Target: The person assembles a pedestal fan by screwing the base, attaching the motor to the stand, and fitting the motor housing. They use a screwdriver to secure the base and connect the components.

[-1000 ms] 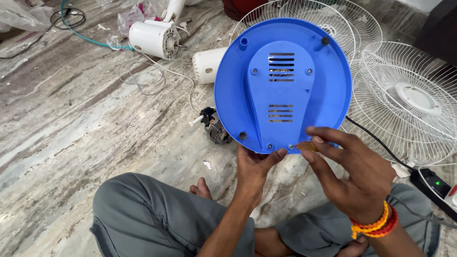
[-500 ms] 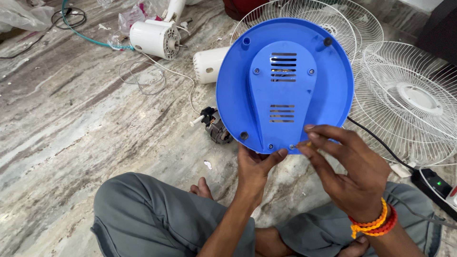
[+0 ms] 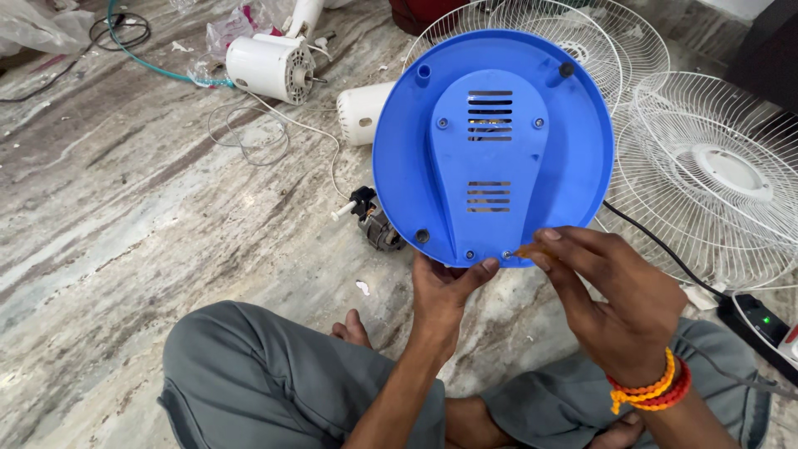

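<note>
Blue round fan base (image 3: 499,150), underside up, is held tilted over the marble floor (image 3: 125,216) in front of the seated person's crossed legs. Left hand (image 3: 445,291) supports it from below at the near rim, fingers curled closed around the edge with the thumb pressed on the face beside the two lowest screw holes. Right hand (image 3: 615,291) is pinched closed on a small orange-handled tool (image 3: 525,249), probably a screwdriver; its tip sits at the lower right screw of the raised cover panel (image 3: 490,158). Only the end of the tool shows, so tip engagement cannot be confirmed. Judgement: step in hand is working the screws of the cover panel, at the bottom pair; the two screws beside the upper vent slots look seated and untouched, so the panel is not yet free. Next move, as I read it, calls for keeping the tool square to the screw head while the left hand holds the base against twisting, since the base rests on nothing but that hand. Surroundings: white wire fan guards (image 3: 715,175) to the right, a white motor housing (image 3: 270,66) and a small bare motor (image 3: 378,224) on the floor beyond, a black power strip (image 3: 761,320) near the right knee.
</note>
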